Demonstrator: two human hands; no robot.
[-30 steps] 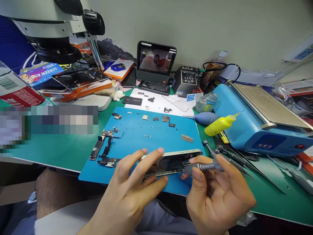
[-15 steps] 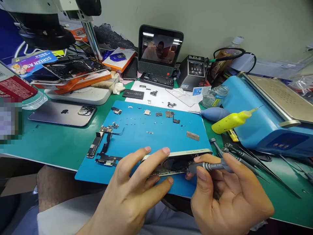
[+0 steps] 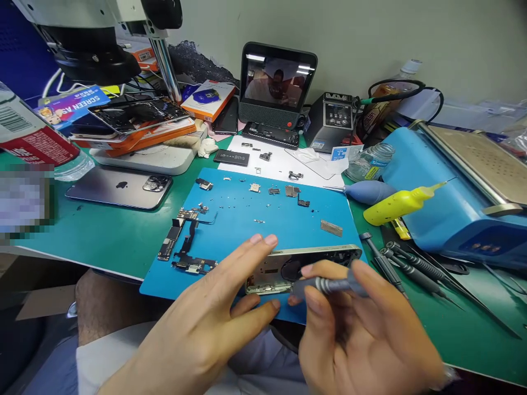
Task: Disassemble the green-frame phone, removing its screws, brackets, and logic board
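Note:
A stripped phone housing (image 3: pixel 267 274) is tilted on its long edge above the blue mat (image 3: pixel 247 241), its inside facing me. My left hand (image 3: pixel 206 312) grips it at the left end, fingers over the top edge and thumb below. Between the fingers of my right hand (image 3: pixel 362 323) is a grey screwdriver (image 3: pixel 329 286), its front end against the lower inner edge of the housing. The screwdriver's tip is hidden. To the left on the mat lie a logic board (image 3: pixel 169 241) and a charging-port flex assembly (image 3: pixel 193 265).
Small screws and metal brackets (image 3: pixel 331 227) are spread over the mat. A battery (image 3: pixel 231 157) lies behind it, and a closed phone (image 3: pixel 119 187) at left. More screwdrivers (image 3: pixel 415 269), tweezers, a yellow bottle (image 3: pixel 399 204) and a blue machine (image 3: pixel 461 219) stand at right. A microscope (image 3: pixel 94 52) overhangs the left.
The screwdriver has shifted left along the housing, and more of the housing's inside shows. My left index and middle fingers have come closer together. The whole view has swung slightly left.

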